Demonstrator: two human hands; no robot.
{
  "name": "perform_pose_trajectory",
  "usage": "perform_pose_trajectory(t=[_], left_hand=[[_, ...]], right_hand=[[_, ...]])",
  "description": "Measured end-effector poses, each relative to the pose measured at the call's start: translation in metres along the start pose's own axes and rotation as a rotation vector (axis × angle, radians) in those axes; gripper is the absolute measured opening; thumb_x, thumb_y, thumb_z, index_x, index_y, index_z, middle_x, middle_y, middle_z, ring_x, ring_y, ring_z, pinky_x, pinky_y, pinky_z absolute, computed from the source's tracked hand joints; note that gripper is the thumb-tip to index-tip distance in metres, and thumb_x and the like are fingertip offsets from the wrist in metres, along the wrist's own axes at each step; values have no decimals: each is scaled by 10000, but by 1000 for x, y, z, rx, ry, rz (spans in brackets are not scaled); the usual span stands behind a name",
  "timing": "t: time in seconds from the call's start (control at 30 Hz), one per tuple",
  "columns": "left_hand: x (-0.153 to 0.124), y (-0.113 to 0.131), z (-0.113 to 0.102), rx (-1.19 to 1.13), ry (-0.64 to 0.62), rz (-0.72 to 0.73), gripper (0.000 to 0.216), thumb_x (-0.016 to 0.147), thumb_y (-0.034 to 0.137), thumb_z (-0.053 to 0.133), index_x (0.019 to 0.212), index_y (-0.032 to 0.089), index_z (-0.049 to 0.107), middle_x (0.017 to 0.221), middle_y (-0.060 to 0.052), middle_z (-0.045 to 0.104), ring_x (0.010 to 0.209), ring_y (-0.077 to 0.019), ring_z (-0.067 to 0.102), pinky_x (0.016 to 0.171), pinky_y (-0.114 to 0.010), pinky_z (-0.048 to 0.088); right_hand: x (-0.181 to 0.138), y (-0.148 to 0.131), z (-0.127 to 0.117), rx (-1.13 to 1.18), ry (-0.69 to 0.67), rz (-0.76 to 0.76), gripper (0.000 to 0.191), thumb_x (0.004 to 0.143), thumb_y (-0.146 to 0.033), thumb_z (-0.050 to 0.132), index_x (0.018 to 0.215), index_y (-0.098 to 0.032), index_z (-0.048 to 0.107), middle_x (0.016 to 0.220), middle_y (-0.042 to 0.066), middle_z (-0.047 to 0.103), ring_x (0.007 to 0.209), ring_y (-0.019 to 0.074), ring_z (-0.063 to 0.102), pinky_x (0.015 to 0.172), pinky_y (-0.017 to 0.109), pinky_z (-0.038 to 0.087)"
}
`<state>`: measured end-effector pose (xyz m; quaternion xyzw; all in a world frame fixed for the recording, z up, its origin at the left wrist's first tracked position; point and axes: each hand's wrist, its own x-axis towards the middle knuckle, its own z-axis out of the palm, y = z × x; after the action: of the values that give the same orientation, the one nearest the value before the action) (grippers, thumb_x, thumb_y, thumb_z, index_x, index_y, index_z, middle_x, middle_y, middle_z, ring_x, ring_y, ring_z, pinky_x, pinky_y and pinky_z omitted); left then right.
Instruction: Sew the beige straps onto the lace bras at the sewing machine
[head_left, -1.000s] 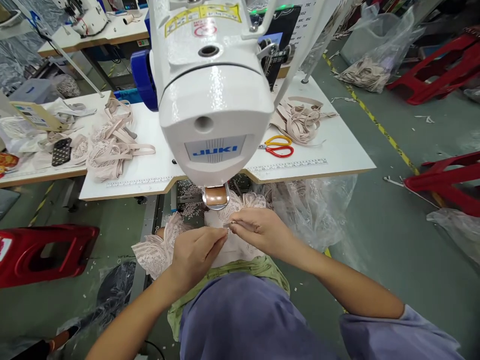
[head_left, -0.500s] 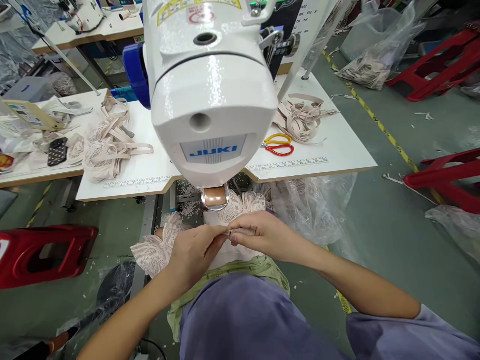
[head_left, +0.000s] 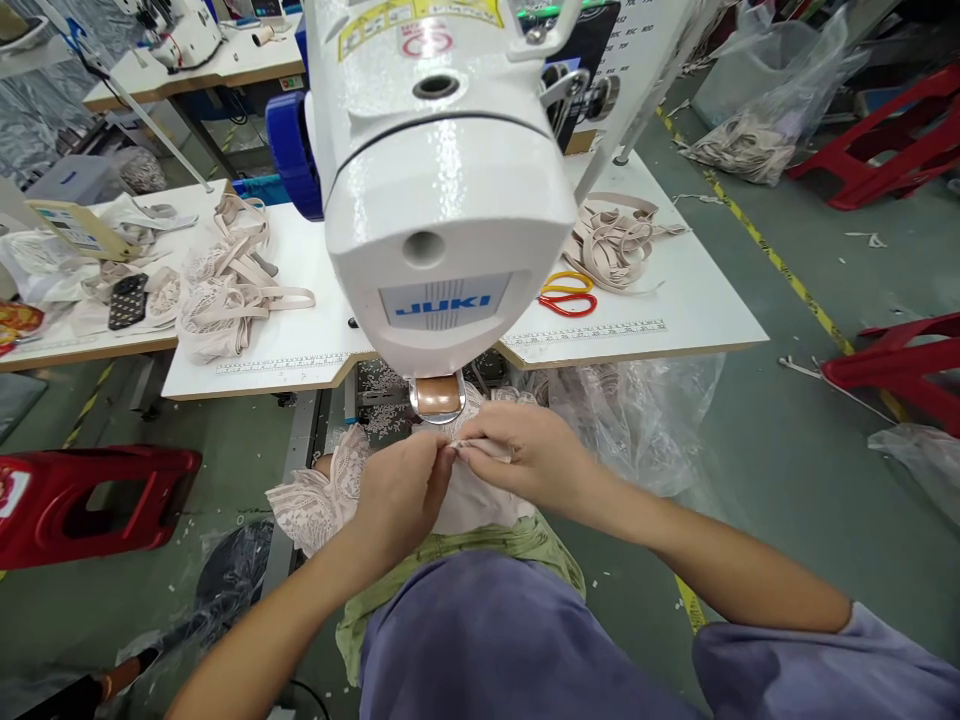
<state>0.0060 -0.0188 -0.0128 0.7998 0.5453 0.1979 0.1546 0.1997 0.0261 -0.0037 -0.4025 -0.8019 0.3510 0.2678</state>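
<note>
Both of my hands meet in front of the white sewing machine [head_left: 450,220], pinching the edge of a beige lace bra [head_left: 330,492]. My left hand [head_left: 401,480] is closed, its thumb and forefinger on the fabric. Fingertip to fingertip with it, my right hand [head_left: 525,445] is closed on a folded bit of the same bra. The pinched spot lies just below the machine's brown and metal front part [head_left: 439,396]. One lace cup hangs out to the left of my left hand; pale cloth drapes over my lap beneath both hands.
On the white table lie red and yellow scissors [head_left: 568,293], a heap of beige straps [head_left: 619,240] and a pile of bras [head_left: 225,290]. A clear plastic bag [head_left: 637,420] hangs under the right side. Red stools [head_left: 97,505] stand on the floor.
My hands have risen slightly, still pinching the bra together. A little more folded fabric shows between my right fingers. The whole view has shifted slightly.
</note>
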Motion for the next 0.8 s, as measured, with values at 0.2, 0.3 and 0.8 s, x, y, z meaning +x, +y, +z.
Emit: perform_pose_trajectory(t=[0.2,0.3,0.8], left_hand=[[12,-37,-1,262,204,175,240,1014,243,430,1189,210,589,679,6,653,592,-153,593,532,-263,325],[14,-59,0,381,228,438,383,956,85,438,1309,195,538,766,-15,668,634,-154,584,568,-274,364],[27,-54,-11,351,-23,296,384,934,138,431,1292,229,536,671,4,599,555,-152,534,458,-252,260]], right_hand=[[56,-5,-20,-171,-170,102,153,804,-184,579,684,-190,674,658,2,624,592,123,477,570,277,263],[66,-14,-24,-222,-224,109,216,789,-147,541,582,-180,595,568,-5,531,525,108,357,546,290,223],[13,22,30,-490,369,-136,263,931,-266,562,1161,-291,687,1126,98,614,1119,283,534,999,497,397]])
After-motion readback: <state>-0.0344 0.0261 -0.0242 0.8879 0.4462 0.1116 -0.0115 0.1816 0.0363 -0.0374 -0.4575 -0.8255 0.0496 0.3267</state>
